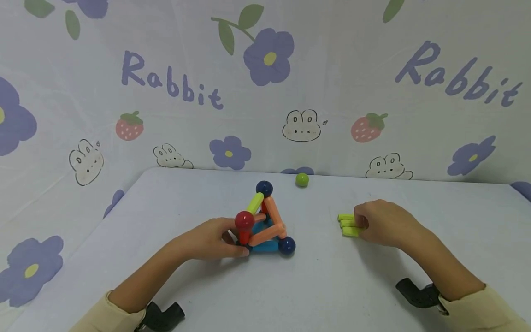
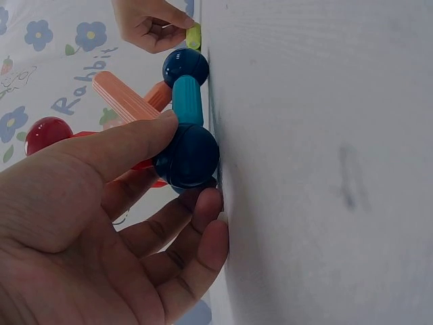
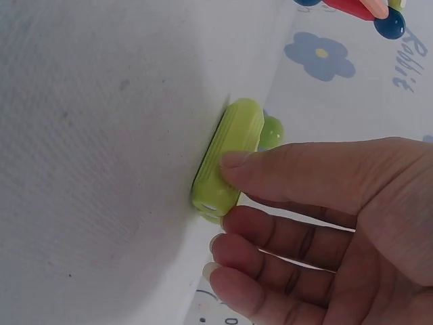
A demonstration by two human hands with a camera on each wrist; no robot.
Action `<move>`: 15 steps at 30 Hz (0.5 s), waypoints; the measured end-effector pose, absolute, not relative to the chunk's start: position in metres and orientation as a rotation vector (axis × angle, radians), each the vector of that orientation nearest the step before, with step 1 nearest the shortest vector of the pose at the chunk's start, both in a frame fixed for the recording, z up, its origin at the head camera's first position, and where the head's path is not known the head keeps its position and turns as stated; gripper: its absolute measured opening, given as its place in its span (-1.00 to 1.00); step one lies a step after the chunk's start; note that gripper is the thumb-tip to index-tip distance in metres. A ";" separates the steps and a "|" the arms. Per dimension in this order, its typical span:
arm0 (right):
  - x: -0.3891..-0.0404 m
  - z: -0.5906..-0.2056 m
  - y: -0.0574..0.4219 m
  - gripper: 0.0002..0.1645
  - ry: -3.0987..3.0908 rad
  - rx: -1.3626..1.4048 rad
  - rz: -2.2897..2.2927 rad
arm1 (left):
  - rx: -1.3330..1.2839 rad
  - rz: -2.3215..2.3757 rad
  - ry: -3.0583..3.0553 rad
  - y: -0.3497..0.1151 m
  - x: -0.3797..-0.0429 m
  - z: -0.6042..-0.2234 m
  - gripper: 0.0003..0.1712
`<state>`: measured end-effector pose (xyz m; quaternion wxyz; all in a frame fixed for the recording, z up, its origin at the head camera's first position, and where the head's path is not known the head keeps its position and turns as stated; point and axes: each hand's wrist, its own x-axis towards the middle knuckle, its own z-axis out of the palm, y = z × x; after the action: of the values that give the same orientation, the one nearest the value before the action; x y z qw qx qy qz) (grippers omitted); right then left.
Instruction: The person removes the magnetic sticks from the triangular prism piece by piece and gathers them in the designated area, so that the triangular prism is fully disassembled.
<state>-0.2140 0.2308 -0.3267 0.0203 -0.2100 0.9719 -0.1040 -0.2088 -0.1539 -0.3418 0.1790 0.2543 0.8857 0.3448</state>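
Note:
A pyramid-like frame of rods and balls [image 1: 271, 229] stands left of the table's middle, with blue rods along its base, orange, red and yellow-green rods above, and a dark blue ball [image 1: 264, 188] on top. My left hand [image 1: 215, 237] grips its near left corner, thumb on a dark blue ball [image 2: 188, 156]. Above that corner a red ball [image 1: 244, 220] caps a short red rod. To the right, my right hand [image 1: 383, 223] pinches a row of yellow-green rods [image 1: 348, 225] lying side by side on the table. Its thumb presses the nearest yellow-green rod [image 3: 230, 156].
A loose green ball [image 1: 302, 180] rests near the table's back edge, between the frame and the rods. Behind the white table [image 1: 315, 286] hangs a printed cloth [image 1: 178, 124]. Dark curved wrist mounts [image 1: 416, 293] stick out by both sleeves.

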 end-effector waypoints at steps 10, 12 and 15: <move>-0.217 -0.325 0.235 -0.83 2.978 -0.621 -0.286 | 0.723 0.972 2.507 -0.154 -0.209 -0.342 -0.57; -0.218 -0.322 0.239 -0.83 2.960 -0.611 -0.276 | 0.723 0.974 2.505 -0.154 -0.209 -0.342 -0.57; -0.218 -0.317 0.246 -0.81 2.948 -0.594 -0.285 | 0.720 0.975 2.502 -0.153 -0.209 -0.341 -0.56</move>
<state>-0.2179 0.2463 -0.3172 0.0602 -0.1963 0.9742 -0.0941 -0.2089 -0.1533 -0.3412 0.1797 0.2546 0.8854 0.3450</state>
